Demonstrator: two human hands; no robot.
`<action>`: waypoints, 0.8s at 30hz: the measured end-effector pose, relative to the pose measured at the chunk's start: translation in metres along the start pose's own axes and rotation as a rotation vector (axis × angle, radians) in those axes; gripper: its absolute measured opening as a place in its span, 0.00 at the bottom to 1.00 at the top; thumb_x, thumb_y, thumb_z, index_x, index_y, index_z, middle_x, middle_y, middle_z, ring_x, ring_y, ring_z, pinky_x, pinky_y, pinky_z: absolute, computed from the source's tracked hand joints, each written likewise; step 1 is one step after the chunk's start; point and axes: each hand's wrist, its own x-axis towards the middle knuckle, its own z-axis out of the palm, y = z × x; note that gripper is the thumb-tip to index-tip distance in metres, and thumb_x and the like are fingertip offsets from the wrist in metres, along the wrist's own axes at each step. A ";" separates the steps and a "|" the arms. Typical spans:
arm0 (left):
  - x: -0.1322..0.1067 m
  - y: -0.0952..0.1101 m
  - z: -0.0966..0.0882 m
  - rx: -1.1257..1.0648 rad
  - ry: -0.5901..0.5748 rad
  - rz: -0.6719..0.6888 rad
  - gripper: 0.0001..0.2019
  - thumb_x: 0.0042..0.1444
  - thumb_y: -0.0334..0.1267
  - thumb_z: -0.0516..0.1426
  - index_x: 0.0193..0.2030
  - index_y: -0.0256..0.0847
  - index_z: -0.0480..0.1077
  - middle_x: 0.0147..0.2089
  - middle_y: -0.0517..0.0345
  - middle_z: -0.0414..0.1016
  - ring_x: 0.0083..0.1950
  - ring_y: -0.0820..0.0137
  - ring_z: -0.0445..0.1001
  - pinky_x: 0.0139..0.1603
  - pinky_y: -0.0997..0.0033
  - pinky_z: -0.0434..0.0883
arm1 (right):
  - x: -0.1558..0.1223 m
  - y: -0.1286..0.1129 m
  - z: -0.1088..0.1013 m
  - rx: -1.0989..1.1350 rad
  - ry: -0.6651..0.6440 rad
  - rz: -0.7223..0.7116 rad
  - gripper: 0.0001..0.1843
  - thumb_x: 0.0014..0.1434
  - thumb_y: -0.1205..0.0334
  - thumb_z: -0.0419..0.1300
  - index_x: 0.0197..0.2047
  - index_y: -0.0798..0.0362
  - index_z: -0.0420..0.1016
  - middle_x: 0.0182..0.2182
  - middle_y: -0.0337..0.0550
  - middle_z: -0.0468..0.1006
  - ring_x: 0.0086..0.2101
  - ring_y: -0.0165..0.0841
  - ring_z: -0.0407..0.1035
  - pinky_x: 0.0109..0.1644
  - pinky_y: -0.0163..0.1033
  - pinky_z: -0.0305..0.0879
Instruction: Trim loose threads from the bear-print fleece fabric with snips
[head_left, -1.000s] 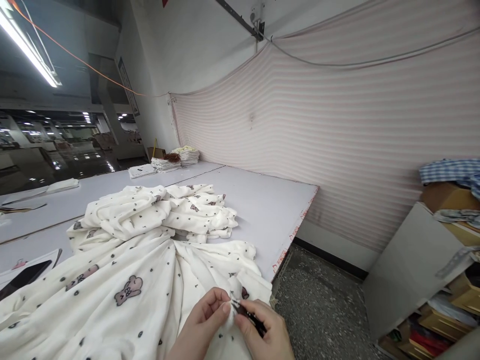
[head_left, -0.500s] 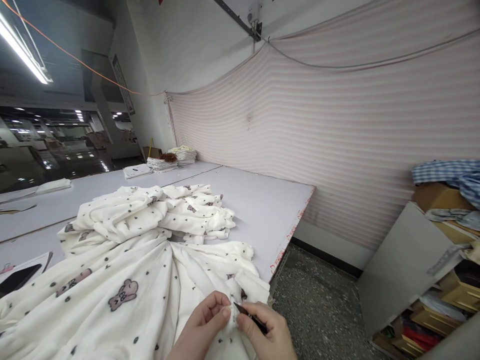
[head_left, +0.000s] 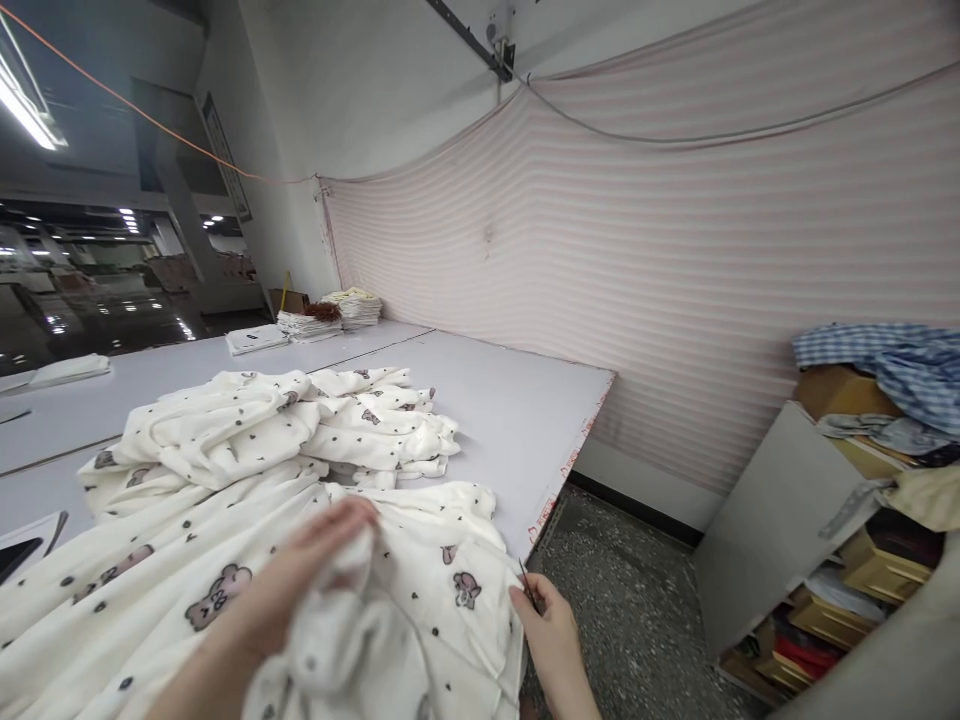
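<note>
Left hand (head_left: 324, 540), right hand (head_left: 547, 620) now apart

White fabric (head_left: 262, 520) is printed with mauve animal figures (head_left: 219, 597) and small dark motifs (head_left: 187, 524); along the pale grey tabletop's (head_left: 499, 400) right edge, red marks (head_left: 544, 520) are displayed.

Left hand (head_left: 330, 535) and right hand (head_left: 551, 630) have parted — blurred cloth (head_left: 352, 645) bunched under the left.

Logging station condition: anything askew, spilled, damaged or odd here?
Yes: a small dark mark on the striped wall sheet, toward its left end, breaks the otherwise even pattern; can't tell if stain or hole. No spill visible.
</note>
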 end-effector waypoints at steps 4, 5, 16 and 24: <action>-0.001 -0.050 0.073 0.749 -0.281 0.134 0.24 0.49 0.39 0.62 0.55 0.51 0.66 0.47 0.60 0.74 0.38 0.67 0.73 0.39 0.70 0.70 | -0.017 -0.021 0.005 0.038 0.022 -0.136 0.14 0.57 0.53 0.56 0.38 0.53 0.76 0.38 0.47 0.77 0.42 0.40 0.71 0.46 0.39 0.66; 0.000 -0.058 0.083 0.794 -0.320 0.207 0.24 0.47 0.35 0.62 0.53 0.51 0.67 0.46 0.61 0.74 0.42 0.66 0.73 0.44 0.69 0.68 | -0.023 -0.025 0.005 0.075 -0.015 -0.170 0.13 0.58 0.53 0.57 0.37 0.52 0.77 0.38 0.47 0.77 0.42 0.40 0.71 0.46 0.39 0.67; -0.018 -0.080 0.059 1.004 -0.005 0.602 0.06 0.58 0.31 0.45 0.38 0.44 0.60 0.33 0.61 0.65 0.31 0.68 0.68 0.32 0.71 0.66 | -0.038 -0.037 0.007 -0.028 -0.063 -0.202 0.11 0.54 0.59 0.59 0.42 0.50 0.74 0.30 0.39 0.74 0.32 0.35 0.71 0.36 0.34 0.66; -0.023 -0.099 0.034 1.272 0.222 1.042 0.09 0.50 0.22 0.48 0.29 0.42 0.58 0.36 0.53 0.67 0.35 0.65 0.68 0.31 0.69 0.67 | -0.049 -0.061 0.007 0.015 -0.124 -0.301 0.07 0.57 0.59 0.55 0.36 0.50 0.72 0.30 0.41 0.76 0.32 0.35 0.71 0.36 0.34 0.66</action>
